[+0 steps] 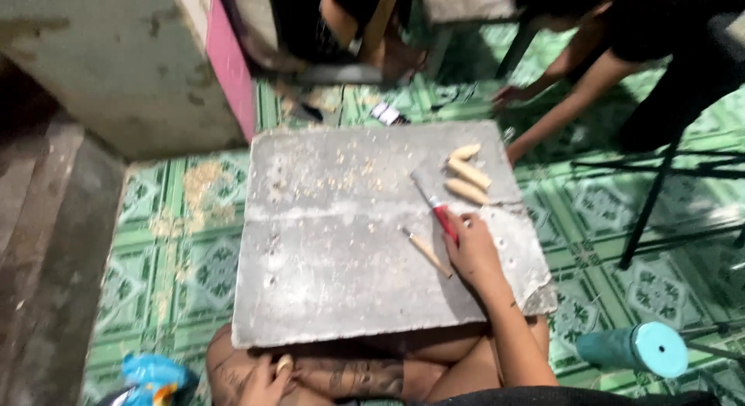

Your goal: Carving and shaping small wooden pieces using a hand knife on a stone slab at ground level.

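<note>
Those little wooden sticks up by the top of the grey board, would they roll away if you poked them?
Probably yes: the three wooden sticks look round and smooth, so a sideways poke could roll them across the flat grey board. They look small and likely light, and stiff, not bendy. They lie near the board's edge, so one might drop onto the green tiled floor.

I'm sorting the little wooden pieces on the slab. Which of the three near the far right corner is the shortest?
The farthest wooden piece, nearest the slab's back edge. It is stubbier than the two longer pieces lying closer to the right hand.
</note>
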